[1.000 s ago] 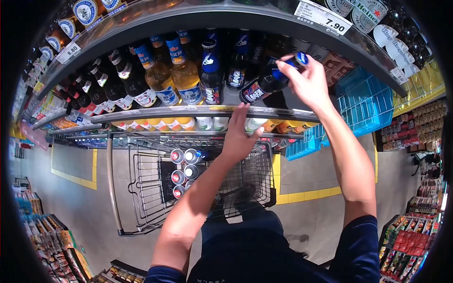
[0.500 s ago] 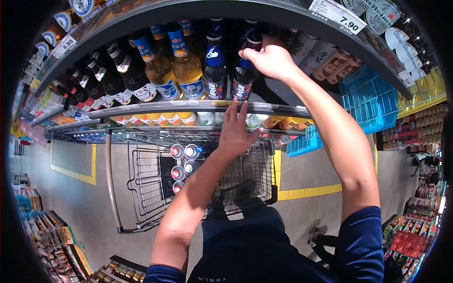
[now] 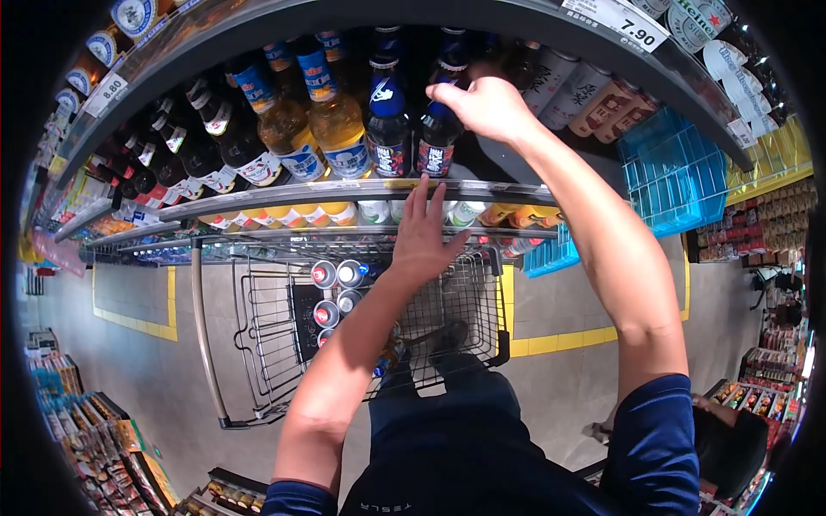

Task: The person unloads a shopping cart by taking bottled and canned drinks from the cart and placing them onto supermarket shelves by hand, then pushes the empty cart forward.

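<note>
On the shelf, a dark bottle with a blue neck [image 3: 436, 155] stands upright at the front. My right hand [image 3: 486, 105] is around its neck from the right, thumb in front, other fingers mostly hidden behind. My left hand [image 3: 423, 236] has its fingers spread, the tips at the shelf edge [image 3: 327, 190] just below that bottle. Directly left stands a like bottle [image 3: 390, 129], with amber bottles with blue neck labels [image 3: 338, 120] beyond it. Cans [image 3: 572, 99] lie tilted behind my right hand.
Below the shelf is a wire shopping cart [image 3: 492, 301] holding several cans [image 3: 323, 274]. Blue plastic bins [image 3: 680, 172] are at the shelf's right end. Price tags line the upper shelf [image 3: 516, 19]. At the lower right, a person in dark clothes [image 3: 731, 451] is partly visible.
The bottle in my right hand went from tilted to upright beside the similar one. My left hand stayed near the shelf edge. A person has come into view at the lower right.
</note>
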Available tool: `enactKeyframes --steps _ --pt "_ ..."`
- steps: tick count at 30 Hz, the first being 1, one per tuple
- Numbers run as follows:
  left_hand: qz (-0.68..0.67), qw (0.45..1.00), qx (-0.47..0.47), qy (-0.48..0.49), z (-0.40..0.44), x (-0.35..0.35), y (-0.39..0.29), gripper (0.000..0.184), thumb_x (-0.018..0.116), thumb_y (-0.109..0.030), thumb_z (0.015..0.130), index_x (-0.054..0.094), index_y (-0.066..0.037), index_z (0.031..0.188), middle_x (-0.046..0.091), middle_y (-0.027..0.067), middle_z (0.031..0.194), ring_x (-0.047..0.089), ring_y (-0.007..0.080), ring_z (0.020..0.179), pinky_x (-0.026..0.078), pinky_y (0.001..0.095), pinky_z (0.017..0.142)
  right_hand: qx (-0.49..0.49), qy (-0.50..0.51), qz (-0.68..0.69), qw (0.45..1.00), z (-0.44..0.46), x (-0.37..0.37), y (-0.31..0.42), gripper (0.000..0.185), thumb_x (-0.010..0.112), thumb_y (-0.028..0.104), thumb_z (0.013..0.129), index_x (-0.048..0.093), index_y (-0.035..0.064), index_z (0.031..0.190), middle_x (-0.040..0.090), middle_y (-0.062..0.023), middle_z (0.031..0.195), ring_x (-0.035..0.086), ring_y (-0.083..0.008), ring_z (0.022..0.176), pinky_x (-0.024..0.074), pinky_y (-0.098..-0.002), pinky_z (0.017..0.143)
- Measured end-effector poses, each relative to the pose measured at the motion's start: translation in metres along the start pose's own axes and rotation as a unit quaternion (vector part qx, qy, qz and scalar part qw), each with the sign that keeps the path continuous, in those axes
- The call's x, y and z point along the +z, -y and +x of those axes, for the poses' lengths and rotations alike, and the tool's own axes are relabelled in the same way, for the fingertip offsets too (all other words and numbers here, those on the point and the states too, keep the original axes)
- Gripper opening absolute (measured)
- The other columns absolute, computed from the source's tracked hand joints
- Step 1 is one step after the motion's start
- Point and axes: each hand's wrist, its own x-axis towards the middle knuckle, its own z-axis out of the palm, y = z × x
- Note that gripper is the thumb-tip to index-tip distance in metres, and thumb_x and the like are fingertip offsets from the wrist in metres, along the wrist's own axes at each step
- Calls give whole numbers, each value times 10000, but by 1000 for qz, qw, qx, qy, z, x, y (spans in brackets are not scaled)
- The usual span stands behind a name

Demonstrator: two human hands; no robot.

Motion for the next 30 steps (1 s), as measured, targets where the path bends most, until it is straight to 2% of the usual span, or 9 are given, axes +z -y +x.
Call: enactKeyframes --steps 2,9,14,22,23,26,28,29,30 --pt "4 1000 16 1 -4 -1 4 842 764 -346 837 341 -4 1480 198 260 1579 278 442 1419 296 498 1151 6 55 5 998 -7 -8 6 676 655 540 812 662 -67 1109 696 -275 1019 682 -371 1004 528 -416 890" --pt "-26 997 -67 38 -105 4 18 691 739 -244 854 414 -15 1418 296 273 1520 357 463 1364 358 496 1114 -57 -65 74 993 -11 15 -13 563 666 464 859 670 -62 1060 686 -290 1007 676 -416 983 525 -453 883" --pt "-56 988 -129 68 -184 14 30 671 761 -162 821 437 -1 1386 369 296 1448 408 475 1327 378 487 1100 -60 -42 55 996 -6 12 -10 586 651 490 862 648 -40 1113 687 -278 1012 678 -404 978 525 -449 887" --pt "-44 966 -215 135 -235 1 38 604 697 -263 881 454 -63 1396 451 225 1416 448 406 1322 399 450 1089 -115 -79 39 989 -10 9 -13 611 692 510 819 665 1 1155 696 -250 1071 674 -383 1035 520 -440 914" --pt "-61 961 -225 150 -238 -4 41 542 683 -278 892 500 -58 1353 544 208 1328 520 387 1254 440 438 1042 -114 -98 6 989 -17 5 -15 632 717 535 790 681 3 1130 716 -218 985 706 -355 913 550 -422 823" --pt "-120 938 -266 185 -253 -17 48 441 674 -279 898 572 -58 1265 641 200 1180 633 377 1086 502 445 950 -176 -268 140 937 -58 29 -30 226 749 201 841 686 25 968 677 -108 771 643 -185 600 519 -305 575" --pt "-96 946 -257 174 -272 -20 57 436 684 -272 891 577 -66 1261 652 193 1161 646 363 1059 512 447 930 -125 -217 194 948 -103 80 -54 55 693 50 857 652 39 892 671 -98 757 633 -148 600 503 -279 561" --pt "-80 948 -253 175 -285 -18 64 440 688 -273 886 579 -71 1261 653 192 1165 643 365 1067 513 448 927 -125 -129 106 978 -129 113 -73 83 673 107 879 629 37 889 676 -87 768 637 -152 622 506 -288 581" --pt "-64 950 -248 179 -295 -17 67 443 693 -274 881 580 -75 1262 654 192 1170 640 366 1075 514 450 924 78 117 139 980 -151 137 -74 201 686 213 879 650 42 979 696 -101 832 691 -232 752 542 -352 679"
